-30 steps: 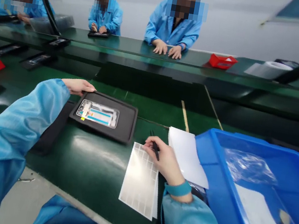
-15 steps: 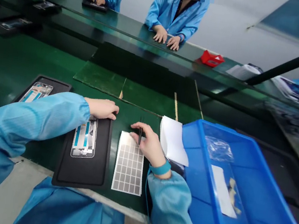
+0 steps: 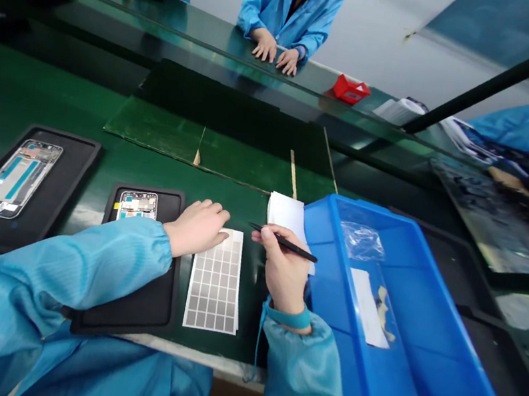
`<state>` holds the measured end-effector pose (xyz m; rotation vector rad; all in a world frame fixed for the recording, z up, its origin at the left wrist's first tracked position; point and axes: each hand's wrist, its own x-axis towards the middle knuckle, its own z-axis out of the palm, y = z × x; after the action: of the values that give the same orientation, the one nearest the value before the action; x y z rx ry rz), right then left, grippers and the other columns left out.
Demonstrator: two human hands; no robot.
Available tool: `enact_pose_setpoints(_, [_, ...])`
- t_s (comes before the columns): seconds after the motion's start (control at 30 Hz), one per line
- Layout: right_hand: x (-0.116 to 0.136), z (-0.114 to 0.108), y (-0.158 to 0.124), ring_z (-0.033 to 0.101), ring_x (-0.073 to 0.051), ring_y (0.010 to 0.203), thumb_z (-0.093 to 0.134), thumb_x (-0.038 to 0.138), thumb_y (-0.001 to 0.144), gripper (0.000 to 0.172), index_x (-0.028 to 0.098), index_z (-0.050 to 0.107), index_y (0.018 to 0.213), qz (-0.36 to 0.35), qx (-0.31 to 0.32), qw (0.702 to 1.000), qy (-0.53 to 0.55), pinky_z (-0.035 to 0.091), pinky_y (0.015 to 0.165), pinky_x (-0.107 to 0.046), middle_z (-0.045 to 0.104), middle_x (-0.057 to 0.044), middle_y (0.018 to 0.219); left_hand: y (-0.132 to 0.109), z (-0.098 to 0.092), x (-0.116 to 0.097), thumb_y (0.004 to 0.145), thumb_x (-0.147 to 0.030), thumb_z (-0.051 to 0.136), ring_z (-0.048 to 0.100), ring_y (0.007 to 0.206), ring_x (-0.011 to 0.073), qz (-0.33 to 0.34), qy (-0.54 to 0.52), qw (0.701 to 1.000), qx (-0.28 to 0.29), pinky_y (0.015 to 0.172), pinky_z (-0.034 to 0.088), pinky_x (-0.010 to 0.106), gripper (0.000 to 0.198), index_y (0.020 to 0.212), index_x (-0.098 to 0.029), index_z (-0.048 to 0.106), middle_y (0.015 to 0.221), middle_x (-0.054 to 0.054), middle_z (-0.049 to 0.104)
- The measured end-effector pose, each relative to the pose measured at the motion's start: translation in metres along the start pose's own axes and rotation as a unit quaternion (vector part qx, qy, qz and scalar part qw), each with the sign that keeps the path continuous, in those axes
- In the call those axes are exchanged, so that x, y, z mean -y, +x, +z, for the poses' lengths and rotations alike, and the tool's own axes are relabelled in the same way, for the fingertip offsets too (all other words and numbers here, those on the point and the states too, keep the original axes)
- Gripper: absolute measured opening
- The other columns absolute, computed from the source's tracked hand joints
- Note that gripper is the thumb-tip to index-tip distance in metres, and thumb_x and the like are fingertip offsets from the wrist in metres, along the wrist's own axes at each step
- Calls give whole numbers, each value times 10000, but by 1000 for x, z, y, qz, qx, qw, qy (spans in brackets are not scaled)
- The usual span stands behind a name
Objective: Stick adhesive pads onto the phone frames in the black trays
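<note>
My left hand (image 3: 197, 227) lies palm down with its fingers spread, over the right edge of a black tray and the top left corner of a sheet of grey square stickers (image 3: 214, 291). Black tweezers (image 3: 297, 249) are pinched in my right hand (image 3: 284, 270), to the right of the sheet, with their tips pointing left. In the black tray (image 3: 144, 310) lies a phone frame (image 3: 139, 204), its lower part hidden by my left sleeve. White paper (image 3: 287, 214) lies behind my right hand.
On the left, another black tray (image 3: 60, 191) carries a phone frame with blue strips (image 3: 19, 177). A blue bin (image 3: 424, 333) on the right holds clear plastic and a white strip. Two co-workers sit across the bench, near a red box (image 3: 351, 90).
My left hand has moved from the tray's top edge right onto the sheet's corner. My right hand has drawn off the sheet to the right, turning the tweezers sideways. The view has shifted.
</note>
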<state>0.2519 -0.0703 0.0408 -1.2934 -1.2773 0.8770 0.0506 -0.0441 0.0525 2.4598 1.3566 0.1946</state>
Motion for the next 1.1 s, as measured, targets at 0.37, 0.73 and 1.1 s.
enact_pose_setpoints(0.37, [-14, -6, -4, 672, -188, 666, 776, 412, 802, 217, 212, 694, 814, 43, 118, 991, -42, 576, 637, -331, 671, -26, 735, -5, 15, 4, 995, -293, 455, 497, 1011, 239, 71, 53, 996, -18, 788, 393, 349, 295, 1242, -263, 614, 1113, 72, 576])
enact_pose_setpoints(0.73, [-9, 2, -1, 605, -121, 594, 660, 421, 908, 268, 202, 651, 753, 27, 122, 992, 9, 527, 581, -283, 593, -12, 811, -3, 6, 9, 950, -318, 568, 531, 1008, 223, 66, 6, 997, 39, 855, 412, 359, 258, 1182, -245, 652, 1066, 41, 615])
enact_pose_setpoints(1.1, [-22, 5, 0, 695, -213, 783, 786, 434, 785, 280, 223, 662, 923, 68, 118, 990, -36, 569, 733, -352, 696, -26, 839, -3, 3, 9, 899, -328, 646, 565, 966, 232, 38, -10, 998, 46, 851, 434, 355, 176, 955, -163, 613, 974, 58, 638])
